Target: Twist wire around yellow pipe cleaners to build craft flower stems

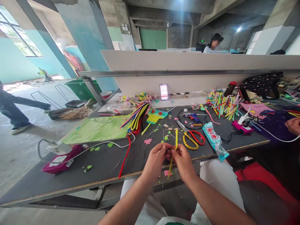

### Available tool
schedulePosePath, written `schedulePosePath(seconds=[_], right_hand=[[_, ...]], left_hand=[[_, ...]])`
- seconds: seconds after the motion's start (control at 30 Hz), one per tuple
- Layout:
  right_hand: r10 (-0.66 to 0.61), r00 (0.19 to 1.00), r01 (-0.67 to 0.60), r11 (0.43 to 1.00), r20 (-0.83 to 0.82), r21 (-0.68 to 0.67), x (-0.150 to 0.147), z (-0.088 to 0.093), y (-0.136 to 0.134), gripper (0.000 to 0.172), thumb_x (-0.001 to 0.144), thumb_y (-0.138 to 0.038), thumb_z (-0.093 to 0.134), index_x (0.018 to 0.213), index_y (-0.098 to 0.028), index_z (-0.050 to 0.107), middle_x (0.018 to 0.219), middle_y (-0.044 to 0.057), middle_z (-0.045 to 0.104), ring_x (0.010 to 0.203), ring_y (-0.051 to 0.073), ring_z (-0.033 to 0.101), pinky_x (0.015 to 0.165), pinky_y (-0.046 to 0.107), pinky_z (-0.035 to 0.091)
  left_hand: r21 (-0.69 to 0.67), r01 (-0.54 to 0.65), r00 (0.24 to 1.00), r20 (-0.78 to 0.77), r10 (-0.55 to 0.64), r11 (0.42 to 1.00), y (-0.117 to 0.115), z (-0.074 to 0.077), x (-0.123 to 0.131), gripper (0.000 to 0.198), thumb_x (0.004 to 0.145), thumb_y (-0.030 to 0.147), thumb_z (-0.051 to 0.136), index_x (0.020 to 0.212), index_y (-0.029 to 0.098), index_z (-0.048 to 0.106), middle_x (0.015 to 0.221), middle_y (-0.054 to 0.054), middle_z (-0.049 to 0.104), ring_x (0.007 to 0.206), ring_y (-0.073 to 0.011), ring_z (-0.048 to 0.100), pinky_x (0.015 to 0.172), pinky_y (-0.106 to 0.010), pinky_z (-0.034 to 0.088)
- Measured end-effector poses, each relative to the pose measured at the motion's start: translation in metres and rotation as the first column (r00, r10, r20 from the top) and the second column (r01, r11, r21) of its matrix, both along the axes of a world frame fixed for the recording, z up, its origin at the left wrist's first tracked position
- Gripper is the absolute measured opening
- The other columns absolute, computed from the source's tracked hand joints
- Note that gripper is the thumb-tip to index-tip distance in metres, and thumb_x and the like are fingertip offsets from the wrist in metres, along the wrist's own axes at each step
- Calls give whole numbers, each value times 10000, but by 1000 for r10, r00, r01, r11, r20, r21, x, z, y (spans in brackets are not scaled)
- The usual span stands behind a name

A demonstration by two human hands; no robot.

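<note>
A yellow pipe cleaner stands upright between my hands, its upper part thicker and its lower end hanging over the table's front edge. My right hand pinches it between thumb and fingers. From the other side, my left hand is closed at the same spot, its fingertips partly hidden. Just right of them lie scissors with yellow and red handles. A yellow and turquoise fuzzy piece with red bits rests farther back, beside a bundle of multicoloured pipe cleaners.
A red pipe cleaner, a green sheet and a magenta power strip lie left. Rightward are a blue glue gun, a turquoise packet and a heap of pipe cleaners. Another person's hand is far right.
</note>
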State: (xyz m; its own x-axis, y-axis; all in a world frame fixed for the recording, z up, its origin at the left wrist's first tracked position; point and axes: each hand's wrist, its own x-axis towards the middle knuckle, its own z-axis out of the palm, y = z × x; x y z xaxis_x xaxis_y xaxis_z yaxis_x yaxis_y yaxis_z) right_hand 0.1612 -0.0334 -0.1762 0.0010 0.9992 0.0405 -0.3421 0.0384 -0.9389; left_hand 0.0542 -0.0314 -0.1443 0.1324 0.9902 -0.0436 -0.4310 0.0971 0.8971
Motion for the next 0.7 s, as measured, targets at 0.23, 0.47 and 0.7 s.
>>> schedulePosePath(seconds=[0.23,0.47,0.7], right_hand=[[103,960,-111,994,260,15,15,18,-5,340,835,-542,490,901,-215,559,745,2,614,680,164,584,607,265,462],[50,166,-267,964,985,-4,73,92,-39,453,868,-497,460,529,-207,540,477,-2,524,473,143,464,495,279,307],[-518,89,-542,691,851,477,52,140,-28,228,866,-156,492,1063,-226,583,1231,92,574,1187,239,458,1023,415,260]], left_hand=[[11,99,994,-48,-98,995,16,5,-15,247,814,392,590,806,145,607,808,-63,652,719,-146,618,671,-252,488],[15,224,957,-191,-217,975,21,28,-44,263,806,421,587,827,160,609,645,-6,574,595,-120,574,702,-317,518],[-32,422,877,-238,-417,906,3,33,-33,318,756,471,625,790,155,623,593,11,486,526,-98,479,592,-293,521]])
